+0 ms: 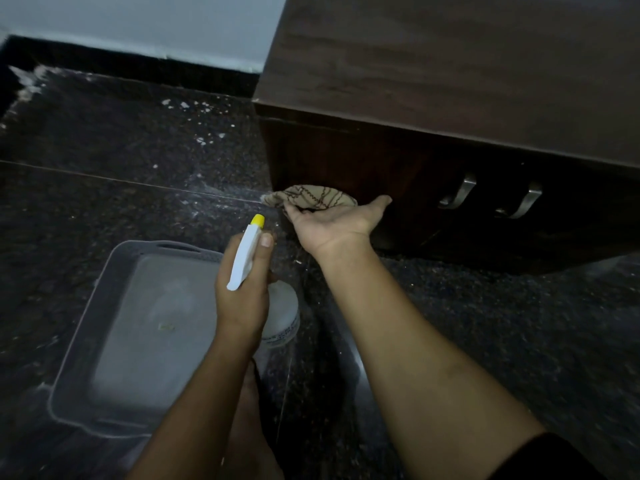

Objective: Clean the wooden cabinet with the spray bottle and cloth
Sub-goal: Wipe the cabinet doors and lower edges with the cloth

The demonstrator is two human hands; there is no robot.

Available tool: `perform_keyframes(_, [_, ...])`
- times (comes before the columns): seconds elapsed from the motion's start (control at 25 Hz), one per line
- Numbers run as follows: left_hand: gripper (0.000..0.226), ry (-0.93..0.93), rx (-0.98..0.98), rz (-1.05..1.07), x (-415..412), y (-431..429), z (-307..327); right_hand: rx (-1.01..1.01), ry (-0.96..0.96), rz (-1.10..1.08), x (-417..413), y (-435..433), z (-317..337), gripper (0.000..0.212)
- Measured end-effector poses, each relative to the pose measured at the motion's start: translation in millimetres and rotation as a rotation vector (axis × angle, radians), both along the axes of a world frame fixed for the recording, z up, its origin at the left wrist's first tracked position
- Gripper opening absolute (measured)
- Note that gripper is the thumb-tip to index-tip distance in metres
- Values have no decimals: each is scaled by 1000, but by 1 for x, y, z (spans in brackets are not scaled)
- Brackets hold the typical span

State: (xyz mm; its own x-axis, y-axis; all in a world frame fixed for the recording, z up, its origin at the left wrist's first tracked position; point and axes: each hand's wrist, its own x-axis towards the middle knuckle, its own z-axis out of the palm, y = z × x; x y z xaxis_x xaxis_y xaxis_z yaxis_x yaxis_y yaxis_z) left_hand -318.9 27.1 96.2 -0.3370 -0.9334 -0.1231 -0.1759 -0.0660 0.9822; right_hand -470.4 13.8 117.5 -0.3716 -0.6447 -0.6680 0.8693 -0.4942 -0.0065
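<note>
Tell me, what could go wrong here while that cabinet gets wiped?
The white spray bottle with a yellow nozzle, gripped by the left hand, aims near the corner of the dark wooden cabinet; spray might miss onto the dark speckled stone floor, leaving it slippery. The right hand, holding the beige patterned cloth against the cabinet, could bump the metal handles.

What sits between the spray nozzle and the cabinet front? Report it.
The cloth, held by the right hand against the cabinet's lower front corner, lies just ahead of the spray bottle's nozzle. Nothing else visible stands between.
</note>
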Motion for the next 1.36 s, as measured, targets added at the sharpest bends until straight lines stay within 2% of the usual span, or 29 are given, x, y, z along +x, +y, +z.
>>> perform_keyframes(0.24, [40,42,-16,32,10,-16,8,-32,21,51,5,-3,23,121])
perform_keyframes(0.64, [16,95,9,-30,-18,9,54,59,211,-39,-39,69,86,120])
perform_keyframes(0.76, [24,116,-2,-61,-28,20,71,104,278,-30,-50,84,102,118])
perform_keyframes(0.88, [22,113,-25,-77,-37,30,89,94,305,-2,-55,91,108,115])
perform_keyframes(0.96, [26,107,-39,-84,-38,32,99,112,308,12,-52,88,110,113])
perform_keyframes(1.12, [13,118,-23,-35,-30,23,105,53,300,72,-31,55,120,115])
perform_keyframes(1.28, [25,101,-31,-3,-14,10,100,11,251,135,-6,17,126,119])
perform_keyframes(1.36, [23,107,-22,22,-4,0,98,-5,237,163,4,7,127,121])
